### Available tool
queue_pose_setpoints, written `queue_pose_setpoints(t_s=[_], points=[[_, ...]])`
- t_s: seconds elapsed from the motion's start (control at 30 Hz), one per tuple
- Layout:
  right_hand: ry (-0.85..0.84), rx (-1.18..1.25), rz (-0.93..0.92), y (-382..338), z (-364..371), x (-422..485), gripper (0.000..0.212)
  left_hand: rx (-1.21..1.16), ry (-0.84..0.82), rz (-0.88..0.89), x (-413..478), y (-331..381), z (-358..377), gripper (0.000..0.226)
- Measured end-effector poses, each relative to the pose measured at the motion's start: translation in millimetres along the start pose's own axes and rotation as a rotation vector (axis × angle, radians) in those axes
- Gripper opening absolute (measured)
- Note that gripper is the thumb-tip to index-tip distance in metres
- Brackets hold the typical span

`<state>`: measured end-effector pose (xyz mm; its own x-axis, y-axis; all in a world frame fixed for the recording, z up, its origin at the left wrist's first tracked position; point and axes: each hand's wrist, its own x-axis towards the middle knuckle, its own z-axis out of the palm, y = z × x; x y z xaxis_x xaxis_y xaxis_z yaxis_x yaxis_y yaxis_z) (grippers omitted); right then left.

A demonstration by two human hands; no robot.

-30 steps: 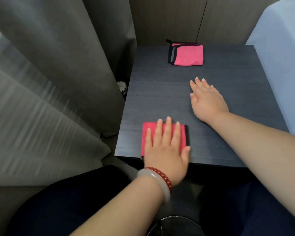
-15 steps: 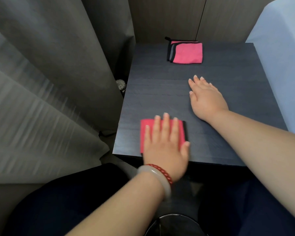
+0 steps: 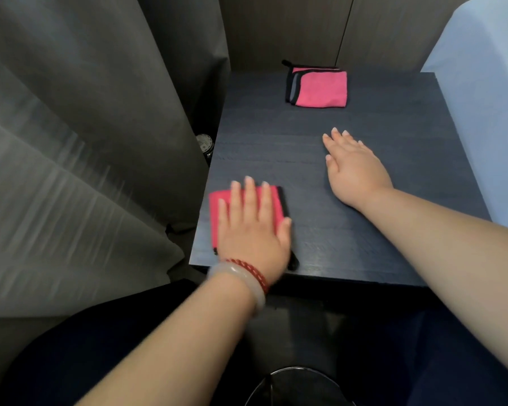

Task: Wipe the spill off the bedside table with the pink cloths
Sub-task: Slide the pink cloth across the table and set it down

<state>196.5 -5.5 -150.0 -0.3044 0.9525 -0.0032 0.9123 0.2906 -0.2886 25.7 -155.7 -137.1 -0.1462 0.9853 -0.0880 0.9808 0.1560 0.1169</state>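
The near pink cloth (image 3: 217, 206) lies at the bedside table's (image 3: 393, 259) front-left corner, under your flat, pressing left hand (image 3: 252, 227). The second cloth (image 3: 320, 87) sits at the far edge, beyond your right hand (image 3: 355, 168), which lies flat, empty, and nearer to it.

The desk (image 3: 276, 136) top is dark wood with fine grain lines, matt, with a faint sheen near its front edge. The near pink cloth (image 3: 217, 209) and the far pink cloth (image 3: 320, 89) are 2 soft, matt textile pieces with black edging; the far one also shows a grey band. The curtain (image 3: 100, 112) is matt grey woven fabric. The bangle (image 3: 235, 272) looks smooth, pale and glossy like stone. The beaded bracelet (image 3: 260, 278) is shiny red. The wall panel (image 3: 276, 30) is matt brown wood.
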Motion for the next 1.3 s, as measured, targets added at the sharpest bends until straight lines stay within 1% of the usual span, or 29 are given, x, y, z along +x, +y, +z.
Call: queue_pose_setpoints(t_s=[0.07,0.13,0.2,0.23,0.3,0.37,0.5,0.57,0.63,0.7,0.77,0.83,0.87,0.93,1.03,1.1,1.17,1.23,1.27,1.3], points=[[-0.002,0.001,0.0,0,0,0,0.05,-0.007,-0.046,0.182,-29,19,3,0.07],[-0.003,0.002,-0.004,0,0,-1,0.05,0.01,-0.081,0.229,-19,12,1,0.069],[-0.006,0.003,-0.007,-1,-1,-1,0.05,0.036,-0.05,0.174,18,-9,-2,0.068],[-0.007,0.004,-0.005,-1,-1,-1,0.049,0.022,-0.073,0.121,41,-19,-5,0.067],[-0.008,0.007,-0.001,-1,-1,-1,0.049,0.013,-0.173,0.025,77,-31,-16,0.068],[-0.003,0.016,-0.002,-1,-2,-1,0.049,0.036,-0.186,-0.007,82,-27,-17,0.069],[0.009,0.016,0.001,-1,-1,-1,0.049,0.028,-0.105,0.127,16,-7,-7,0.069],[0.012,0.005,-0.001,-2,0,0,0.049,0.048,-0.117,0.187,-9,-9,-4,0.069],[0.016,-0.009,0.001,-2,0,-1,0.049,0.057,-0.123,0.203,4,-15,-5,0.069],[0.022,-0.011,0.001,-2,1,-1,0.05,0.055,-0.09,0.158,43,-15,-7,0.068],[0.02,-0.006,0.0,-2,1,-1,0.05,0.008,-0.157,0.065,93,-11,-15,0.068],[0.017,-0.002,0.001,-1,1,-1,0.05,0.022,-0.242,-0.003,126,-5,-23,0.069],[0.016,-0.002,-0.001,-1,1,-1,0.05,0.031,-0.259,-0.011,130,-3,-25,0.069],[0.015,0.002,0.0,-1,1,-1,0.05,0.024,-0.249,0.026,113,-3,-22,0.069],[0.027,0.003,0.007,0,2,-1,0.05,0.017,-0.131,0.119,49,-4,-12,0.068],[0.031,0.001,0.01,-1,4,-1,0.05,0.025,-0.126,0.16,22,-6,-9,0.068],[0.031,-0.003,0.013,-1,5,-1,0.05,0.044,-0.126,0.18,27,-8,-9,0.067],[0.028,-0.005,0.011,-2,5,0,0.05,0.051,-0.091,0.174,57,-8,-10,0.067],[0.028,-0.006,0.011,-1,4,0,0.05,0.037,-0.101,0.151,79,-7,-12,0.067],[0.028,-0.008,0.013,-1,4,0,0.05,0.02,-0.146,0.112,103,-4,-15,0.068]])
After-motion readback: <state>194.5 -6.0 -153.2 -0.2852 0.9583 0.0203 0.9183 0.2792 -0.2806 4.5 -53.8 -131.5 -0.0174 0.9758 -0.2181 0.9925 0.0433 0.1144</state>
